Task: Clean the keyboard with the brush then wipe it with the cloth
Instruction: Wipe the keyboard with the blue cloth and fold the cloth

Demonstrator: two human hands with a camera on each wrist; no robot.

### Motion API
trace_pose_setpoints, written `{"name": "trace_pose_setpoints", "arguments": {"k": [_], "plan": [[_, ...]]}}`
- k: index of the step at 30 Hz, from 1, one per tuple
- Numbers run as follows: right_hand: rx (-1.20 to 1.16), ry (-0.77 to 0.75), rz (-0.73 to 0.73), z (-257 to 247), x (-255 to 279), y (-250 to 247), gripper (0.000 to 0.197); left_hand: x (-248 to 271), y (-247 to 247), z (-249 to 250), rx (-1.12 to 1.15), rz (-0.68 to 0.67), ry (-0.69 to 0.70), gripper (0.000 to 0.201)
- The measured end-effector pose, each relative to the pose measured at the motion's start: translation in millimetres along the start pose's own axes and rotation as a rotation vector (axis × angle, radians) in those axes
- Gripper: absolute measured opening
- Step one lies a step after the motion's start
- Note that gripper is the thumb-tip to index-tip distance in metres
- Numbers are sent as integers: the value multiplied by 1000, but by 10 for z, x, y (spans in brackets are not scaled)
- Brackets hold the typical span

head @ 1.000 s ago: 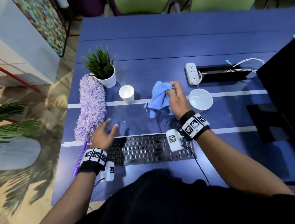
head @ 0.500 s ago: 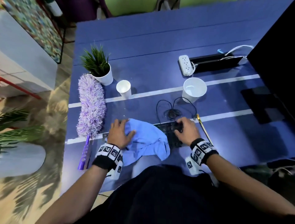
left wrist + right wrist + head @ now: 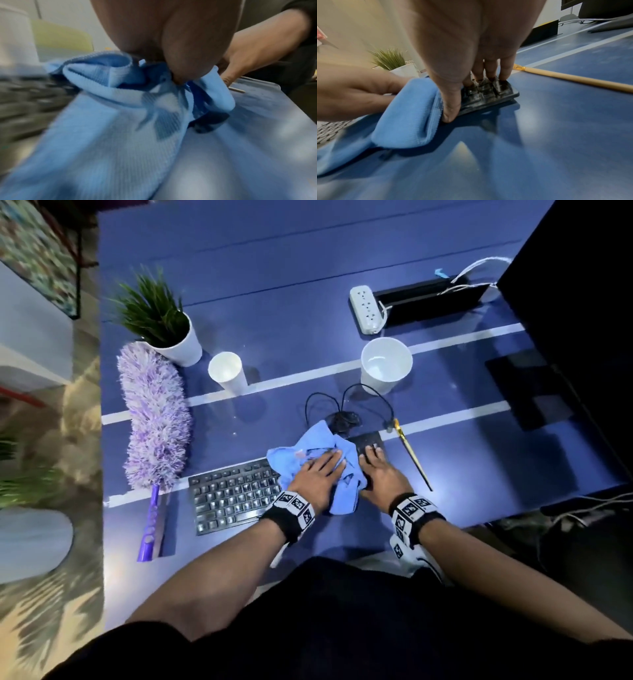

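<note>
The keyboard (image 3: 236,496) is black with glossy dark keys that catch pale glints, lying slantwise near the front edge of the blue table (image 3: 308,302); its right part is hidden under the cloth (image 3: 318,450), a light-blue ribbed fabric bunched into folds, one end trailing off the keyboard's near edge onto the table; the left hand (image 3: 317,479) lies flat on top of the cloth, fingers straight and close together, pressing it down; the right hand (image 3: 382,479) rests on the keyboard's right end, fingers extended side by side on the keys, thumb against the near edge beside the cloth; the brush (image 3: 412,455), thin with a pale wooden handle and gold ferrule, lies on the table just right of the keyboard; a fluffy purple duster (image 3: 154,419) lies left of it.
</note>
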State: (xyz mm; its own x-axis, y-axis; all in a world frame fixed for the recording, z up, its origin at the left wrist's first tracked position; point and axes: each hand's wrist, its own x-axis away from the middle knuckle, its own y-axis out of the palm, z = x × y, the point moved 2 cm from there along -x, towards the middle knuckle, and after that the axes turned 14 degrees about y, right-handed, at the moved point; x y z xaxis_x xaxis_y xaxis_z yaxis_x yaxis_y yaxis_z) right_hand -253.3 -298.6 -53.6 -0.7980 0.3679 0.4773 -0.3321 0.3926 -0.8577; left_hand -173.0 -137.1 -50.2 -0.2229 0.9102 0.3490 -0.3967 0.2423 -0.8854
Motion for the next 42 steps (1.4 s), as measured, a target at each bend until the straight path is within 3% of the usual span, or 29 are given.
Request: {"name": "trace_pose_setpoints", "arguments": {"k": [3, 6, 9, 10, 12, 15, 17, 19, 22, 25, 30, 34, 39, 42], "plan": [[1, 30, -21, 30, 21, 3, 85, 502, 210, -340, 17, -14, -147, 65], [-8, 50, -20, 15, 34, -14, 86, 1149, 328, -675, 14, 133, -263, 68], [16, 76, -27, -29, 52, -52, 86, 1582, 361, -951, 129, 6, -413, 91], [30, 83, -32, -48, 61, -69, 85, 1604, 386, -996, 136, -36, -419, 90], [60, 80, -35, -79, 58, -91, 86, 1451, 414, -987, 106, 21, -267, 76], [56, 84, -51, -90, 47, -68, 87, 828, 395, -730, 168, -16, -112, 61], [44, 83, -59, -87, 28, -61, 87, 314, 111, -346, 119, 100, 39, 58], [14, 66, -46, -68, 19, -63, 78, -106, -55, -87, 53, 89, 82, 60], [-9, 59, -9, -59, 34, -96, 63, -296, 45, -141, 36, 28, 36, 59], [12, 68, -42, -39, 38, -102, 78, 76, 266, -465, 64, -6, -72, 68], [-3, 96, -51, -57, 64, -116, 85, 1337, 519, -1106, 152, 15, -354, 69], [-22, 119, -46, -75, 78, -102, 85, 2175, 629, -1393, 166, 62, -406, 73], [-56, 127, -53, -60, 80, -75, 84, 2352, 739, -1314, 249, 120, -473, 69], [-70, 118, -56, -39, 67, -47, 83, 2096, 678, -1179, 234, 170, -379, 62]]}}
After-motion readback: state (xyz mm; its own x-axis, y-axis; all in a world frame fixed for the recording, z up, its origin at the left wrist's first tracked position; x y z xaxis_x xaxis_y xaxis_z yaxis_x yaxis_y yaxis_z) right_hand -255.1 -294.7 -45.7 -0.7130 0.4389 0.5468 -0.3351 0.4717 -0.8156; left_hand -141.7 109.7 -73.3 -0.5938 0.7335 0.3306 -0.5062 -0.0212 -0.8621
